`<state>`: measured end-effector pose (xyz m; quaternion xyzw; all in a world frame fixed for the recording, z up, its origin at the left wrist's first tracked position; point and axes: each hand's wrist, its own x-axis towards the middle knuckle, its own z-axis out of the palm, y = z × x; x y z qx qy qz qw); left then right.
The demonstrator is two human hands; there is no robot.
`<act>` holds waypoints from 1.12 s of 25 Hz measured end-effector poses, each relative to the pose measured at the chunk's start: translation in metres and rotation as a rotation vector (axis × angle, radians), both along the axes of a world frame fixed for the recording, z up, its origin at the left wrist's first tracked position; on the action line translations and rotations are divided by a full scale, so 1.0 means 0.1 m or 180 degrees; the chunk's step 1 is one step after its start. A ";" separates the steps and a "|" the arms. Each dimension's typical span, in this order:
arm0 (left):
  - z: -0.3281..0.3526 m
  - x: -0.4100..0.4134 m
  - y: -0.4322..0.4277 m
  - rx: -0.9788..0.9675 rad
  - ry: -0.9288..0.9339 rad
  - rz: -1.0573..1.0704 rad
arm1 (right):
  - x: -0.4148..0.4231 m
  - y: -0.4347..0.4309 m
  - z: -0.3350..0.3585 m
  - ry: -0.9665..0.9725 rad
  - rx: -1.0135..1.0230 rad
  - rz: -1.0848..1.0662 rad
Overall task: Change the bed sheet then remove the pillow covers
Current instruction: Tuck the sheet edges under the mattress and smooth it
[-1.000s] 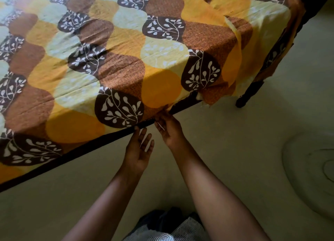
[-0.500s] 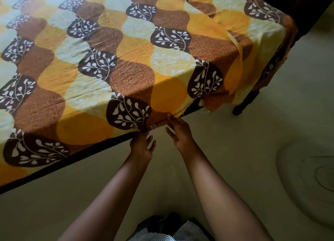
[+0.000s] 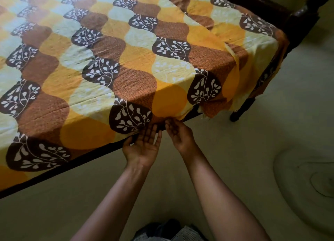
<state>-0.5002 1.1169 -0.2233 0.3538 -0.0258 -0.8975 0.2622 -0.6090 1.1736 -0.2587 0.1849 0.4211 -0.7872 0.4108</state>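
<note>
Nearest, the left hand (image 3: 143,146) lies palm up, its fingers straight and pressed together, tips touching the lower edge of the bed sheet (image 3: 126,60). Just beside it, the right hand (image 3: 179,134) curls its fingers against the same hem; whether they pinch it I cannot tell. The sheet covers the bed and hangs loose at the far corner, above a dark bed leg (image 3: 242,108).

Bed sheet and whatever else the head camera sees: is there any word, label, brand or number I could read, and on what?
No text can be read anywhere in this view.
bed sheet: only a print of white leaf sprigs on dark brown, with orange, brown and pale shapes; no tag or label shows.
dark wooden bed frame: no mark visible.
striped garment at the bottom edge: stripes only.
</note>
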 end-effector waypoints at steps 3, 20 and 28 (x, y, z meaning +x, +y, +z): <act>-0.08 0.11 0.01 -0.0014 0.0428 -0.0130 | 0.08 0.12 0.00 -0.0439 -0.1130 -0.0347; 0.01 0.33 -0.13 -0.0178 -0.0464 0.0286 | 0.42 -0.03 0.04 -0.0320 -0.0909 -0.0268; -0.17 0.52 -0.24 -0.0165 0.0398 0.0376 | 0.67 -0.25 0.12 -0.0520 -0.1395 -0.0054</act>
